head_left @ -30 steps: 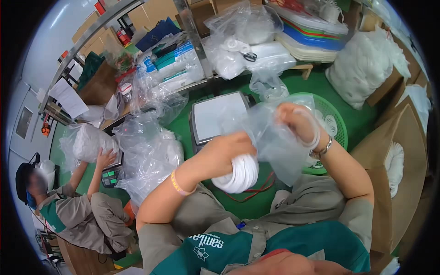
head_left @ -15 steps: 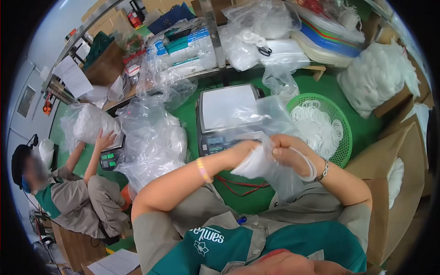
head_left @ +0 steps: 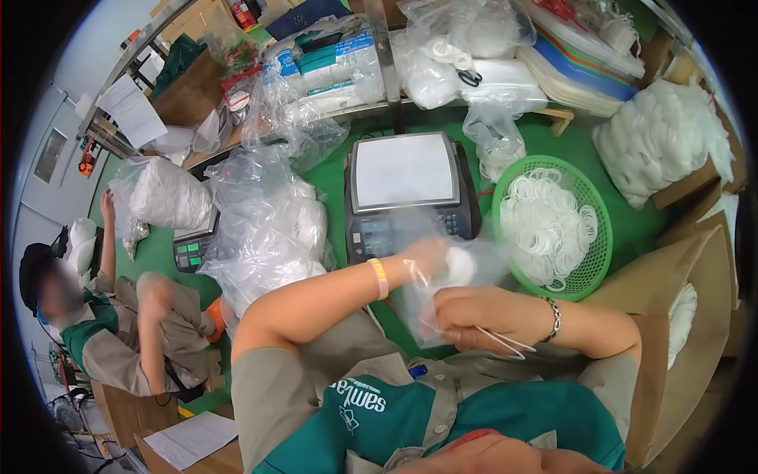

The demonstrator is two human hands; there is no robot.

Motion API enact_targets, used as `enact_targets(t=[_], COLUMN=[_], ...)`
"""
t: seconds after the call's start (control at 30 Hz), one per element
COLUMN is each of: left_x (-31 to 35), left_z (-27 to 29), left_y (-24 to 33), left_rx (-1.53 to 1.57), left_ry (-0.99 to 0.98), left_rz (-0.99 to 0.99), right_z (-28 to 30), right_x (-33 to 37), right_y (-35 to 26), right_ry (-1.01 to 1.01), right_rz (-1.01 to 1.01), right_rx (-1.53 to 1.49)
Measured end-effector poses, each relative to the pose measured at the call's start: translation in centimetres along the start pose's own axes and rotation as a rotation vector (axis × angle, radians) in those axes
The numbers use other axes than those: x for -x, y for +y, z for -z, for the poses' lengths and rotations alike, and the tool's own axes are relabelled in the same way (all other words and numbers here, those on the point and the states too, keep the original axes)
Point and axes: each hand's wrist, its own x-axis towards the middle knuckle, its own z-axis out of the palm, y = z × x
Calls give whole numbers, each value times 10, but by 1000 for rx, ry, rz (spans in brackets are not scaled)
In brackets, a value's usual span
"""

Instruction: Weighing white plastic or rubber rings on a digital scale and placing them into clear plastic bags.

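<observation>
A thin clear plastic bag (head_left: 416,304) hangs between my hands over my lap. My left hand (head_left: 426,257), blurred and partly behind the film, closes on a white bundle (head_left: 460,267) that shows through the plastic. Closer to my body, my right hand (head_left: 470,312) is closed on the bag, its fingertips partly hidden. Thin white rings (head_left: 505,344) stick out from below that hand toward the wrist. Just beyond it stands a green mesh basket (head_left: 598,261) with many white rings (head_left: 549,225) inside.
A scale (head_left: 404,170) with a white plate sits ahead. Filled plastic bags (head_left: 272,229) lie left of it. A cardboard box (head_left: 687,340) is at right, a large white sack (head_left: 663,142) beyond. At left, a co-worker (head_left: 134,332) sits near another scale (head_left: 189,253). Shelving (head_left: 383,55) crosses the back.
My right hand has come down toward my body, and the bag has shifted with it. The white bundle now shows through film. The co-worker's hands have left the bag on the other scale.
</observation>
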Motion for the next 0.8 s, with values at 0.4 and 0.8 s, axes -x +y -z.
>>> enact_targets(t=[0.4,0.8], left_x=[60,92], left_z=[65,87], left_y=[-3,34], left_rx=[-170,93], left_ry=[177,507], left_rz=[132,-232], right_z=[49,100], right_x=[33,58], right_y=[6,23], right_ry=[573,572], right_rz=[-422,-484], right_rx=[-577,-279])
